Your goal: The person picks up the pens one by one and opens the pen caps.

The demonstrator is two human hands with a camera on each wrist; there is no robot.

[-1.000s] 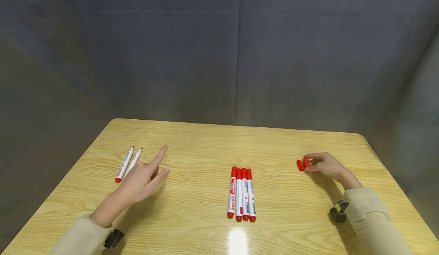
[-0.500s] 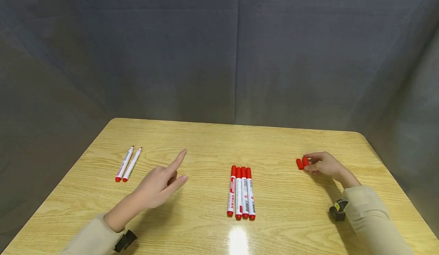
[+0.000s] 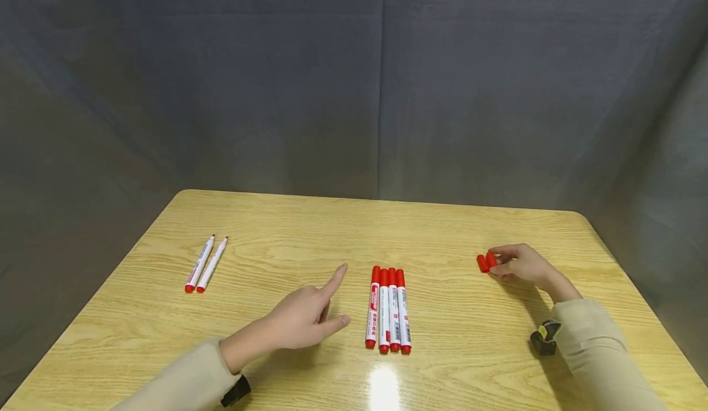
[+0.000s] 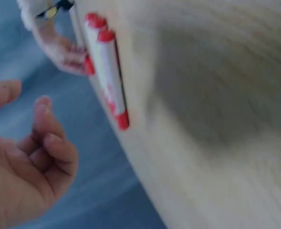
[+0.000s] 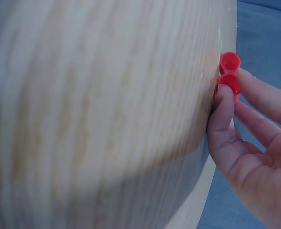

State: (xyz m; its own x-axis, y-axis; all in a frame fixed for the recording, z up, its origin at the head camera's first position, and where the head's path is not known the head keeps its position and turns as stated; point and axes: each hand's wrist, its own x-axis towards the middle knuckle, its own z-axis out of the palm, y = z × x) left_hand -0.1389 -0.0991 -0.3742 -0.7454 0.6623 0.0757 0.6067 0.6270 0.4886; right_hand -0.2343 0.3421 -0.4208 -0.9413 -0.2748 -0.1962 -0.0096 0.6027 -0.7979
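At the right of the head view, my right hand [image 3: 522,265] pinches a red marker cap [image 3: 491,260] between thumb and fingers. A second red cap [image 3: 483,264] lies right beside it. The right wrist view shows the hollow end of the held cap [image 5: 231,85], with the thumb against it. My left hand [image 3: 301,319] is over the middle of the table and holds nothing. Its index finger and thumb point out and the other fingers curl loosely. Just right of it, several white markers [image 3: 384,309] with red caps lie in a close row.
Two uncapped white markers [image 3: 207,266] lie side by side at the far left, tips pointing away. The wooden table [image 3: 310,217] has a rounded far edge, and a dark grey curtain [image 3: 276,91] hangs behind it.
My left hand has moved right, from over the uncapped markers to beside the row of capped markers. The right hand stays at the red caps.
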